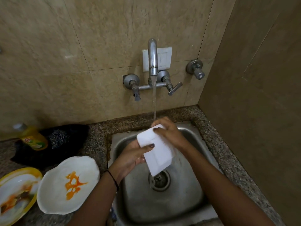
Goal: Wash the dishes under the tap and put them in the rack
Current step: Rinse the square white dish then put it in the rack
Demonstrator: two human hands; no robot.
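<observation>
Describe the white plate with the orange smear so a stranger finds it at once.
Start at the steel sink. On the granite counter to its left lie two dirty plates. The white plate is nearer the sink: wavy, all-white rim, orange smear, unlike the yellow-rimmed plate beside it.

One camera sits on the person's head, looking forward and steeply down from close above the sink [192, 201]. It faces the tiled back wall [81, 46] square on, with the tap [152, 59] near the middle of the frame. The wide lens bends the edges, taking in the counter [97, 132] at the left and the side wall [252, 79] at the right.
</observation>
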